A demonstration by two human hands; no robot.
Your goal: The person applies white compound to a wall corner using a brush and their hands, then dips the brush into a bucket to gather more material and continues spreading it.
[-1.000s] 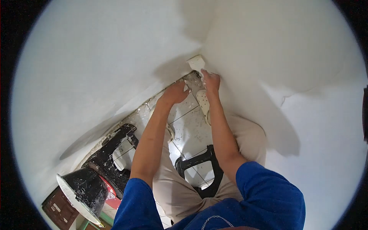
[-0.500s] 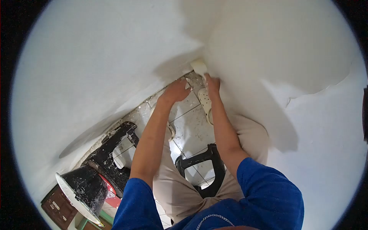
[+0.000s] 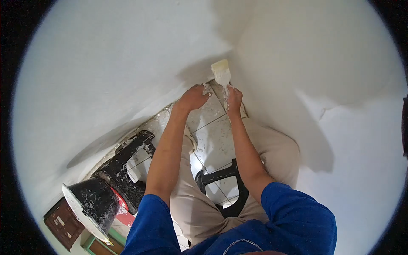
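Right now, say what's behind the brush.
Behind the brush, white wall shows around its bristles and tiled floor nearer the right hand; the patch directly behind the brush is covered.

White walls (image 3: 106,55), speckled tile floor (image 3: 214,142)

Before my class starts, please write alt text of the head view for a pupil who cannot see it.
A person's right hand holds a pale paintbrush near a corner between white walls; the left hand is close by. A tiled floor lies below, and a spattered black bucket shows at lower left.
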